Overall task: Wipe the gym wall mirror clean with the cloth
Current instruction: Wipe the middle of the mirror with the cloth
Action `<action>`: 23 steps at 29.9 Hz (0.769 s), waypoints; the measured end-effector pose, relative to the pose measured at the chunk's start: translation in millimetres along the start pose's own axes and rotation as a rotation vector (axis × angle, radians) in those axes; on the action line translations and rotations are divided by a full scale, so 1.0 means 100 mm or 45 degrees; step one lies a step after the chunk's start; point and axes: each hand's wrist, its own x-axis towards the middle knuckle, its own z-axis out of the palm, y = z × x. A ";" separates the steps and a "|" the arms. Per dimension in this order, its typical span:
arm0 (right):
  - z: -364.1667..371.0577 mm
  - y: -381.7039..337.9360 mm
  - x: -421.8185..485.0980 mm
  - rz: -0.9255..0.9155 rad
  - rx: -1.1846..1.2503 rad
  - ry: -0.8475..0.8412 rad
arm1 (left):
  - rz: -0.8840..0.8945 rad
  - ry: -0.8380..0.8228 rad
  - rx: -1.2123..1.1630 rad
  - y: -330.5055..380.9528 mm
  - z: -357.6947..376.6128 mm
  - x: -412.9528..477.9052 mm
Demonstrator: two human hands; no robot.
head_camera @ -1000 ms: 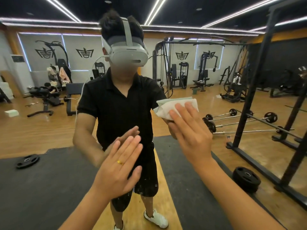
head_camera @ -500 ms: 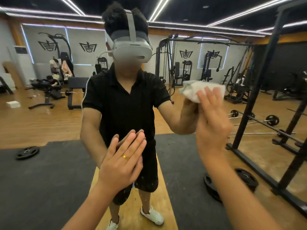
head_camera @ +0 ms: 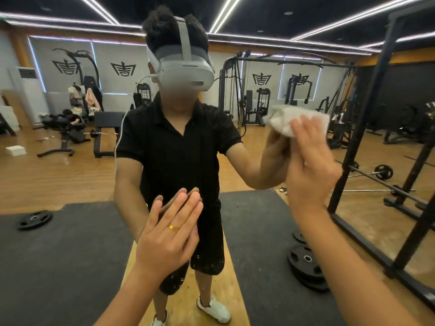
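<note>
the large frameless glass wall mirror [head_camera: 70, 175] fills the whole view, giving back a gym with wood flooring, dark mats and a person in a black shirt and white headset. at the right edge stands a black steel rack [head_camera: 360, 128], with a stack of black round weight plates [head_camera: 306, 260] near its foot. the left hand [head_camera: 168, 234] lies flat on the glass at waist height, fingers straight and close together, meeting their own reflection. the right hand [head_camera: 310, 170], raised higher and to the right, presses a crumpled white cloth [head_camera: 284, 121] against the mirror under straight, nearly closed fingers. a thin gold ring [head_camera: 174, 228] sits on the left hand.

the cloth looks light, soft and limp, likely to bunch or slip out under a flat palm; spreading it and pinning it under the fingertips should keep it in place. the glass is stiff, smooth and breakable, so firm but even pressure seems wise.

the mirror's edges are cut off, smears on it are hard to make out, and the right thumb is hidden behind the hand.
</note>
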 end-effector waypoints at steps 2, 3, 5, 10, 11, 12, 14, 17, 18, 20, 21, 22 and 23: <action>0.00 -0.16 -0.40 -0.053 0.018 -0.113 | -0.014 0.009 0.001 0.01 0.01 0.00; -0.02 -0.22 -0.58 -0.117 0.032 -0.181 | -0.016 0.015 0.005 0.01 0.02 0.00; -0.10 -0.15 -0.68 -0.304 0.049 -0.283 | -0.017 0.013 -0.001 0.01 0.02 -0.01; -0.20 0.37 0.02 -0.298 -0.100 -0.123 | -0.033 -0.001 0.004 0.02 0.00 0.00; -0.19 0.39 0.09 -0.255 -0.111 -0.108 | -0.034 0.003 0.007 0.03 0.00 0.00; -0.18 0.35 0.10 -0.216 -0.111 -0.099 | -0.037 0.007 0.009 0.03 0.01 0.00; -0.15 0.18 -0.07 -0.100 -0.091 -0.080 | -0.051 0.006 0.000 0.04 0.01 0.01; -0.11 -0.13 -0.70 -0.089 -0.028 -0.169 | -0.064 0.004 -0.002 0.05 0.00 0.02; -0.13 -0.18 -0.89 -0.164 -0.010 -0.229 | -0.059 0.001 0.005 0.05 0.00 0.02; -0.21 -0.12 -0.98 -0.348 -0.001 -0.322 | -0.040 -0.001 0.018 0.04 0.00 0.02; -0.25 0.00 -0.89 -0.410 -0.024 -0.326 | -0.034 0.002 0.023 0.04 0.00 0.02; -0.27 0.12 -0.74 -0.412 -0.045 -0.291 | -0.031 0.006 0.026 0.03 0.00 0.02; -0.27 0.23 -0.56 -0.362 -0.067 -0.226 | -0.034 0.006 0.026 0.04 0.00 0.02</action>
